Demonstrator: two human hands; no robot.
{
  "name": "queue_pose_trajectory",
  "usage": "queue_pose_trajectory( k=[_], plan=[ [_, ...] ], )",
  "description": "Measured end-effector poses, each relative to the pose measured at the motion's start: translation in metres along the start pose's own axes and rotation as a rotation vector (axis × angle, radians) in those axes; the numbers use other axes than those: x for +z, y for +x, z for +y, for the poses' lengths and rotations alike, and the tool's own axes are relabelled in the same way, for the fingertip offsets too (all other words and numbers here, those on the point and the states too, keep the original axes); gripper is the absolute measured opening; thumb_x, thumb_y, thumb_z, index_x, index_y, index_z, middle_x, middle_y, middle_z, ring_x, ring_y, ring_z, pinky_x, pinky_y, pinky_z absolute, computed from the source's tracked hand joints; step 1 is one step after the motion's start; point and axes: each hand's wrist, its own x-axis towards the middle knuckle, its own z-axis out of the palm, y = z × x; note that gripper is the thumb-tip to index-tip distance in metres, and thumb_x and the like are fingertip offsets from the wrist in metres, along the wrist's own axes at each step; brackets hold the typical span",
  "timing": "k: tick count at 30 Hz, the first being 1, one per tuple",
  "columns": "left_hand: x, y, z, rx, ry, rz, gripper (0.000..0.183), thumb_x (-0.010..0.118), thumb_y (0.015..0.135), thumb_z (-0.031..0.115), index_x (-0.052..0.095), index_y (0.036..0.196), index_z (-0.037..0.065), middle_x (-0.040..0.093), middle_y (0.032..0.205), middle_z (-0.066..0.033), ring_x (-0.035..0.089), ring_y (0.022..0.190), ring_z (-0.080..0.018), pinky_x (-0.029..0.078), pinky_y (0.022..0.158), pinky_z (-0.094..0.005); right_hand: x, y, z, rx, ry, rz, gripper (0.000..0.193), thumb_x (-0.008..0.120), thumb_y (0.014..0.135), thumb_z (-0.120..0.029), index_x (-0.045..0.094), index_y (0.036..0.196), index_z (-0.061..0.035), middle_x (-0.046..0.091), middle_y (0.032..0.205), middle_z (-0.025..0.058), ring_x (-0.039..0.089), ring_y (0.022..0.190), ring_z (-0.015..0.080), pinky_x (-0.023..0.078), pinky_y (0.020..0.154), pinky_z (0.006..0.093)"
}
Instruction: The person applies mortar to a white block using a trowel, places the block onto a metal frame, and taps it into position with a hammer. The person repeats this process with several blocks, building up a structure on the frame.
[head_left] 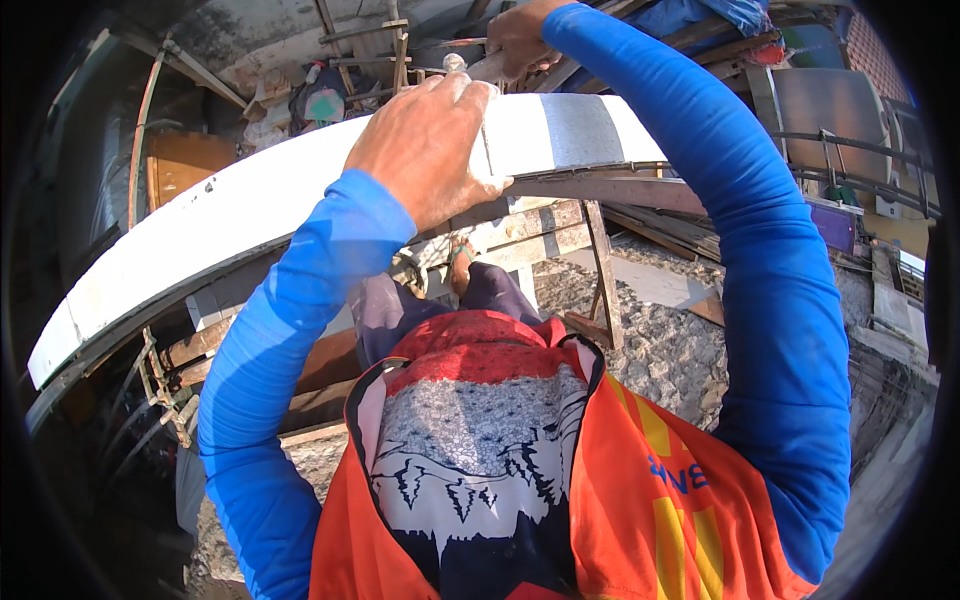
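A long, curved white ledge (230, 205) crosses in front of me, with a grey shaded band towards its right. My left hand (430, 145) lies across the ledge, fingers bent at its far side and thumb at the near edge. A thin pale strip (488, 150) shows along that hand's right side; the rest of it is under the palm. Just beyond my left fingers is a small whitish knob (455, 62). My right hand (520, 40), past the ledge, is closed around a greyish tool (487, 68) whose kind I cannot make out.
Under the ledge run wooden planks (520, 230) and a timber post (603, 275). One sandalled foot (461, 265) shows among the planks. Rough rubble ground (660, 350) lies below right. Poles, boards and a blue tarp (690, 20) are on the far side.
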Motion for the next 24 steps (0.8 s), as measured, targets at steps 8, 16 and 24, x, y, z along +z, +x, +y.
queue_pose_trajectory(
  k=[8,16,24],
  plan=[
    [-0.03,-0.021,0.039,0.075,0.012,0.024,0.062,0.083,0.083,0.031,0.06,0.136,0.009,0.063,0.137,-0.013,0.056,0.134,-0.0286,0.039,0.117,-0.0538,0.014,0.091,0.082,-0.196,-0.304,0.307,0.033,0.067,0.086,-0.029,0.077,0.11,-0.0076,0.077,0.108,0.0098,0.072,0.096,0.0272,0.058,0.082,0.0434],
    [-0.026,-0.053,0.065,0.009,-0.131,-0.068,0.034,0.083,0.085,0.034,0.069,0.117,0.031,0.065,0.129,0.0029,0.058,0.131,-0.0202,0.041,0.114,-0.0485,-0.044,0.099,0.07,0.077,-0.177,0.436,0.022,0.066,0.085,-0.025,0.08,0.097,-0.0131,0.078,0.097,0.0103,0.075,0.096,0.031,0.059,0.08,0.0466],
    [-0.019,-0.009,0.046,-0.074,-0.028,-0.193,0.021,0.071,0.093,0.026,0.073,0.115,0.028,0.07,0.123,-0.0026,0.066,0.118,-0.0231,0.05,0.103,-0.0455,-0.066,0.08,0.08,0.101,-0.241,0.456,0.031,0.068,0.084,-0.031,0.078,0.107,-0.0139,0.077,0.105,0.0114,0.074,0.098,0.0319,0.06,0.08,0.0474]
  ],
)
